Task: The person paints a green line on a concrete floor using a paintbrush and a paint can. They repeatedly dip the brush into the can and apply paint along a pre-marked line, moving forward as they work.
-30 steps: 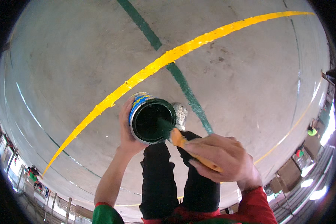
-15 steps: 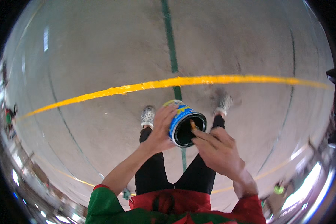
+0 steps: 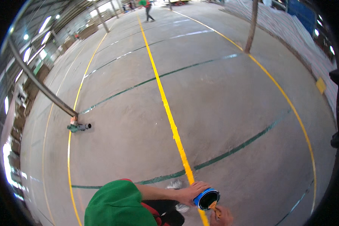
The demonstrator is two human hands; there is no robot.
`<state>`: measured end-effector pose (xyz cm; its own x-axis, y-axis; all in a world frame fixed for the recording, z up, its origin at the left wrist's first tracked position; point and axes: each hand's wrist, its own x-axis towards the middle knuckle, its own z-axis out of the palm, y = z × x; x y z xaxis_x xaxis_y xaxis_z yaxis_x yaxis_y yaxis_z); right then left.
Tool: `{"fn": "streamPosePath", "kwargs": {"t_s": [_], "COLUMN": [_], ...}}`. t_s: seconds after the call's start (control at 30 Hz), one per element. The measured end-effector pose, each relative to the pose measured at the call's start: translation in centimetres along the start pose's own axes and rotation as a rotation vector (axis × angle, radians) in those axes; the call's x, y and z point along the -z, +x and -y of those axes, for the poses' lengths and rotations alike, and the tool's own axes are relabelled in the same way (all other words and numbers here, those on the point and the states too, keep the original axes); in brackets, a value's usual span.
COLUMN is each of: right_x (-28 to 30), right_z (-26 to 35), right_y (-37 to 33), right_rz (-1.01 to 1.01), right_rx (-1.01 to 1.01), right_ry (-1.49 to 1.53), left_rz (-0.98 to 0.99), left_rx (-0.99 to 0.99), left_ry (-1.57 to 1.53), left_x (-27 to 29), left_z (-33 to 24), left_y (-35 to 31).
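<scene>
Low in the head view, my left hand point(image 3: 196, 190) is wrapped round the side of a blue paint can point(image 3: 206, 198). The can is tilted, its open mouth turned to the right and showing a dark inside. My right hand point(image 3: 223, 216), at the lower edge, is closed on a paintbrush point(image 3: 213, 205) with an orange-brown handle. Its handle leans at the can's rim; the bristle end is hidden. Beneath the can runs a yellow floor line point(image 3: 173, 130), crossed by a dark green line point(image 3: 235, 153). My shoe point(image 3: 175, 184) stands left of the yellow line.
At left, a leaning-looking metal post point(image 3: 51, 94) has a green blower-like tool point(image 3: 78, 127) at its foot. Another post point(image 3: 252, 28) stands at far right, before striped sheeting point(image 3: 278, 34). A person point(image 3: 148, 11) is far off. Stacked goods point(image 3: 88, 31) line the left.
My view has swung up from my feet to the far floor. The can and both hands now sit lower and further right in the picture, with the same holds.
</scene>
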<state>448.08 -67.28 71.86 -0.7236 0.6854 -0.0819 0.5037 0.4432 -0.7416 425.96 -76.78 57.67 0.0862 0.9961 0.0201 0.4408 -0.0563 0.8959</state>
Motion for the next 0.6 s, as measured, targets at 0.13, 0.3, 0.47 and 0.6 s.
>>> {"fn": "streamPosePath", "kwargs": {"t_s": [0.13, 0.3, 0.47, 0.6], "right_x": [3.4, 5.8, 7.7, 9.4], "right_z": [0.5, -1.8, -5.4, -4.7], "right_y": [4.3, 12.0, 24.2, 31.4], "right_rz": [0.056, 0.275, 0.443, 0.540], "right_rx": [0.178, 0.267, 0.364, 0.409], "right_ry": [-0.129, -0.179, -0.207, -0.197], "left_rz": [-0.175, -0.430, -0.701, -0.834], "left_rx": [0.112, 0.278, 0.384, 0.461], "left_ry": [-0.030, -0.015, -0.014, 0.012], "left_x": [0.0, -2.1, -2.7, -0.9], "left_z": [-2.5, -0.1, 3.6, 3.0], "left_y": [0.9, 5.0, 12.4, 16.0]}}
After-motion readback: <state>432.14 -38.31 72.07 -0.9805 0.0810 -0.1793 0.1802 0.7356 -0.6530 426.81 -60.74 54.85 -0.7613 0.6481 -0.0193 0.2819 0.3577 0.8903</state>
